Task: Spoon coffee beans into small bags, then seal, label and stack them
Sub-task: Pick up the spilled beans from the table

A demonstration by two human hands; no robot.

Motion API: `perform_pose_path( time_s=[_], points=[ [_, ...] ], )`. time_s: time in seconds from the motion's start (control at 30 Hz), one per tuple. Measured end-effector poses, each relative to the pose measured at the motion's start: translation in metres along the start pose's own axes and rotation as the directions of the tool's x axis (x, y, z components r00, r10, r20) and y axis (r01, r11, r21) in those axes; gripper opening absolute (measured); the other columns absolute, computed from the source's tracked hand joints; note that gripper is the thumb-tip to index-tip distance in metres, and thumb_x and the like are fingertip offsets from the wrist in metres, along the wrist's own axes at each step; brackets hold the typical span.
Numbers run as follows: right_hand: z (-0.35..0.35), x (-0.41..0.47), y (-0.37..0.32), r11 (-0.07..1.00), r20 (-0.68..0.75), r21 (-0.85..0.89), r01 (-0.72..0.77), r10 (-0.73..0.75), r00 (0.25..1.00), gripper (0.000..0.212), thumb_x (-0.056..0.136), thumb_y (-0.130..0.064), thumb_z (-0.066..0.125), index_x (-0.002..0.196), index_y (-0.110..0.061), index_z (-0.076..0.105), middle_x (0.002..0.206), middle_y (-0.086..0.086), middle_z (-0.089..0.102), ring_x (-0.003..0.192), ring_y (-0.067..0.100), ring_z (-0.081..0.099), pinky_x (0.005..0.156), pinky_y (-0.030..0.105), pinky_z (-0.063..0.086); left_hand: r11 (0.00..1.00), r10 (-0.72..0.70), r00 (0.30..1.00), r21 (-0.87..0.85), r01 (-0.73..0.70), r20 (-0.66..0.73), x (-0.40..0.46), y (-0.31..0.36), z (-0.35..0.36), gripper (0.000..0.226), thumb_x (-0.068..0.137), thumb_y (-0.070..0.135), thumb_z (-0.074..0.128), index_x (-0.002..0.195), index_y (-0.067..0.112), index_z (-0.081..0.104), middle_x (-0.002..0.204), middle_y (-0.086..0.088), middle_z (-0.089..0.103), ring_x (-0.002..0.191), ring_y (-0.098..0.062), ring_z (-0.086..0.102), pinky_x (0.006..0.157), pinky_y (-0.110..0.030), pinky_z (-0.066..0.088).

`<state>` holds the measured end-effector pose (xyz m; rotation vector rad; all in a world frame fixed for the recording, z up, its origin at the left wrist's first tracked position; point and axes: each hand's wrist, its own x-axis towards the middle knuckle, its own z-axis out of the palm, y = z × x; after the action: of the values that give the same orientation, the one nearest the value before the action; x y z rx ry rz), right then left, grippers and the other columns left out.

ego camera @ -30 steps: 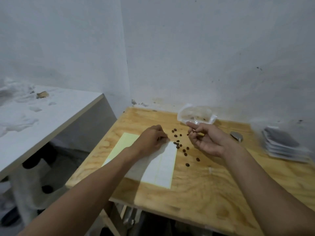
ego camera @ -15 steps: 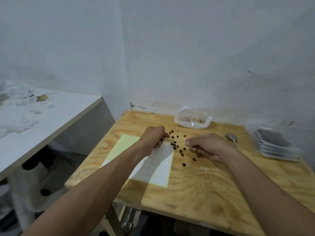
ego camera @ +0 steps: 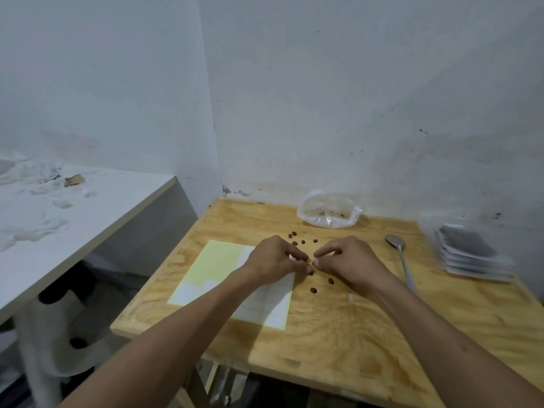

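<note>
**Both hands close in on the spilled beans**

Since a second ago the right hand (ego camera: 350,262) has turned palm-down and come in from the spoon side toward the label sheet (ego camera: 235,285), and the left hand (ego camera: 276,260) has slid to that sheet's far right corner, so the two hands now meet fingertip to fingertip over the scattered coffee beans (ego camera: 303,242).

Left hand: knuckles up, fingers curled, fingertips pressed to the wooden table (ego camera: 338,334) just off the sheet's right edge. Something small and pale shows between its fingers, but whether it pinches a bean cannot be told.

Right hand: also knuckles up, thumb and forefinger drawn together just right of the sheet's far corner. What, if anything, sits between them cannot be told.

Loose beans lie on the bare wood: a small cluster beyond the sheet's far right corner, past the knuckles, and two more to the right of the sheet, under the right wrist.

Label sheet: flat on the table under the left forearm, yellow backing bare over its far left part, white labels left along the near and right parts.

Beyond the sheet, against the wall, a crumpled clear plastic bag (ego camera: 328,213) holds a few beans. Right of the sheet, past the right hand, a metal spoon (ego camera: 400,260) lies bowl away. Farther right, a stack of filled small bags (ego camera: 468,251) sits at the table's edge, blurred.

To the left of the sheet, apart from the table, stands a white counter (ego camera: 73,219).
</note>
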<state>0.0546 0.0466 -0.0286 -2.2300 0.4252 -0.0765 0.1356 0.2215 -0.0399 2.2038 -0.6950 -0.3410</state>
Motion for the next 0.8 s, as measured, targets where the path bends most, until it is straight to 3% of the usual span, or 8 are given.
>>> perform_pose_path(
  time_s=[0.17, 0.23, 0.33, 0.43, 0.53, 0.63, 0.7, 0.8],
  points=[
    [0.002, 0.005, 0.002, 0.982, -0.001, -0.151, 0.116, -0.118, 0.993, 0.004, 0.081, -0.030, 0.081, 0.083, -0.027, 0.083, 0.075, -0.011, 0.072, 0.075, 0.004, 0.063, 0.061, 0.021, 0.043, 0.998, 0.041, 0.999, 0.042, -0.041, 0.008, 0.004, -0.003, 0.005, 0.009, 0.083, 0.031, 0.080, 0.089, 0.028, 0.084, 0.085, 0.011, 0.079, 0.087, -0.007, 0.070, 0.083, -0.037, 0.057],
    [0.002, 0.005, -0.002, 0.985, -0.024, -0.147, 0.090, -0.095, 0.995, 0.021, 0.086, -0.028, 0.075, 0.072, -0.011, 0.077, 0.065, -0.001, 0.068, 0.066, 0.008, 0.062, 0.057, 0.025, 0.045, 0.997, 0.050, 0.999, 0.051, -0.051, 0.016, 0.006, -0.001, 0.005, 0.009, 0.085, 0.027, 0.078, 0.088, 0.020, 0.084, 0.085, 0.003, 0.079, 0.087, -0.013, 0.071, 0.083, -0.037, 0.057],
    [-0.012, 0.010, -0.010, 0.900, 0.039, 0.390, -0.194, 0.194, 0.980, 0.022, 0.088, -0.019, 0.057, 0.070, -0.007, 0.057, 0.054, 0.005, 0.051, 0.045, 0.014, 0.039, 0.042, 0.024, 0.032, 0.974, -0.071, 0.997, -0.212, 0.077, 0.037, 0.006, 0.008, 0.003, 0.025, 0.093, 0.022, 0.069, 0.072, 0.009, 0.071, 0.071, -0.011, 0.070, 0.063, -0.018, 0.060, 0.064, -0.032, 0.052],
    [-0.033, 0.015, -0.012, 0.543, 0.213, 0.753, -0.370, 0.331, 0.919, 0.014, 0.086, -0.006, 0.043, 0.083, -0.004, 0.056, 0.070, 0.013, 0.059, 0.050, 0.016, 0.045, 0.038, 0.022, 0.037, 0.722, -0.204, 0.962, -0.636, 0.273, 0.181, 0.009, 0.025, -0.001, 0.027, 0.098, 0.013, 0.051, 0.072, 0.014, 0.044, 0.067, -0.005, 0.046, 0.049, -0.013, 0.037, 0.050, -0.025, 0.032],
    [-0.054, 0.013, -0.006, 0.664, 0.065, 0.685, -0.301, 0.356, 0.932, 0.016, 0.083, -0.010, 0.047, 0.077, -0.004, 0.060, 0.068, 0.010, 0.056, 0.049, 0.016, 0.041, 0.040, 0.023, 0.032, 0.436, -0.259, 0.919, -0.813, 0.387, 0.298, 0.015, 0.037, -0.003, 0.012, 0.090, 0.008, 0.035, 0.083, 0.011, 0.044, 0.070, -0.007, 0.050, 0.049, -0.017, 0.039, 0.049, -0.026, 0.032],
    [-0.069, 0.007, 0.010, 0.965, -0.181, 0.194, -0.174, 0.210, 0.961, 0.025, 0.087, -0.026, 0.065, 0.081, -0.003, 0.074, 0.072, 0.004, 0.058, 0.056, 0.014, 0.048, 0.049, 0.024, 0.037, 0.593, -0.294, 0.921, -0.708, 0.385, 0.255, 0.018, 0.042, 0.002, 0.017, 0.087, 0.017, 0.040, 0.078, 0.010, 0.052, 0.059, 0.000, 0.040, 0.046, -0.015, 0.028, 0.045, -0.026, 0.023],
    [-0.073, 0.008, 0.026, 0.992, -0.213, -0.064, -0.112, 0.096, 0.972, 0.019, 0.085, -0.032, 0.073, 0.082, -0.014, 0.080, 0.084, -0.002, 0.071, 0.074, 0.011, 0.062, 0.064, 0.027, 0.049, 0.822, -0.297, 0.948, -0.474, 0.315, 0.114, 0.015, 0.042, 0.007, 0.025, 0.088, 0.026, 0.056, 0.073, 0.006, 0.060, 0.055, 0.002, 0.044, 0.044, -0.013, 0.032, 0.046, -0.024, 0.026],
    [-0.070, 0.007, 0.042, 0.958, -0.193, -0.255, -0.134, 0.085, 0.978, 0.007, 0.079, -0.039, 0.077, 0.080, -0.033, 0.078, 0.103, -0.009, 0.075, 0.095, 0.012, 0.066, 0.081, 0.033, 0.055, 0.961, -0.167, 0.986, -0.224, 0.159, -0.014, 0.015, 0.037, 0.023, 0.038, 0.085, 0.030, 0.074, 0.077, -0.006, 0.068, 0.070, -0.007, 0.066, 0.054, -0.003, 0.058, 0.056, -0.020, 0.041]
  ],
)
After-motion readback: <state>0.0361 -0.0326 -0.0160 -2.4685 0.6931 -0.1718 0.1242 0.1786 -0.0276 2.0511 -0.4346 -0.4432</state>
